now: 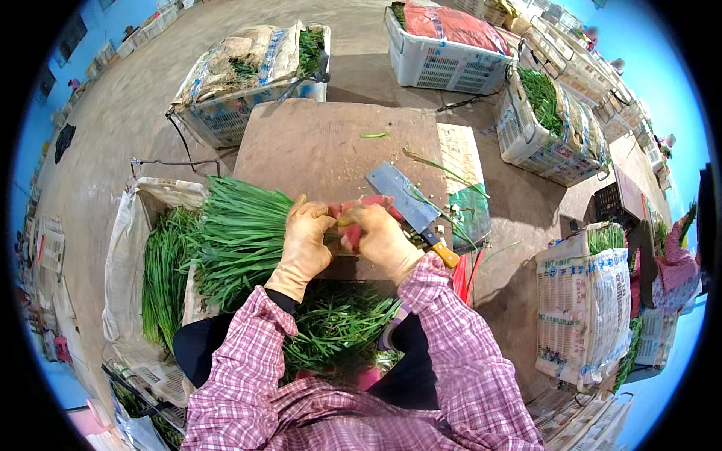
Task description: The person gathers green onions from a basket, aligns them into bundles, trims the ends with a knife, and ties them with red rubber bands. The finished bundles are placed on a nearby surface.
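Observation:
A thick bundle of long green leaves, apparently garlic chives [242,237], lies over the left front part of a wooden board [327,141]. My gloved left hand [304,242] grips the bundle near its stem end. In my gloved right hand [381,234] is a red strip [352,234], which runs by the stem ends; how far it wraps round them is hidden by my fingers. Just beyond the right hand, a cleaver [400,194] with a black and yellow handle rests flat on the board, among cut stem bits [454,211].
To the left, a lined crate [121,270] holds more chives. Loose green leaves [338,321] lie between my knees. Red strips [465,279] hang at the board's right front corner. Packed crates [451,67] stand beyond and at right [584,304]. Another person [677,270] is at far right.

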### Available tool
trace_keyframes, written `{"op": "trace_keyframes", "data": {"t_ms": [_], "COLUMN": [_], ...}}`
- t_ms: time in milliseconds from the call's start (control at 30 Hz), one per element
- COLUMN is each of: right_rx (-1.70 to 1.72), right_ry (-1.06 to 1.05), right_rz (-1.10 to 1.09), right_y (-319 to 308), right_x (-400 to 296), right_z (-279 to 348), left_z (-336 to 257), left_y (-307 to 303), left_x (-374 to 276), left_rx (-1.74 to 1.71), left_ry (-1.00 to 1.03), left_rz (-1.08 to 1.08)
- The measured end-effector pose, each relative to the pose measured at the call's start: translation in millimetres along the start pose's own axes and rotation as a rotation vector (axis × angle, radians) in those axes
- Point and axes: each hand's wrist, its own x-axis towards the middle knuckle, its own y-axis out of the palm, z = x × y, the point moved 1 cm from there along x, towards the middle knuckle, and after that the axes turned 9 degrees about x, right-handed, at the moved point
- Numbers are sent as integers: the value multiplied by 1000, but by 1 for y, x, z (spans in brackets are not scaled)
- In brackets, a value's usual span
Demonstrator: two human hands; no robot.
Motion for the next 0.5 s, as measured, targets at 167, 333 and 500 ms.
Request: {"op": "trace_keyframes", "data": {"t_ms": [167, 333, 500], "right_rx": [-240, 172, -304], "right_ry": [-54, 28, -58], "right_rz": [3, 60, 84], "right_y": [-30, -1, -21], "right_x": [-12, 14, -10], "right_z": [-40, 13, -23], "left_z": [-2, 2, 7], "left_y": [0, -3, 4], "left_x": [-2, -5, -6], "left_rx": [-19, -4, -24], "left_ry": [-15, 0, -21], "left_rz": [-32, -36, -28]}}
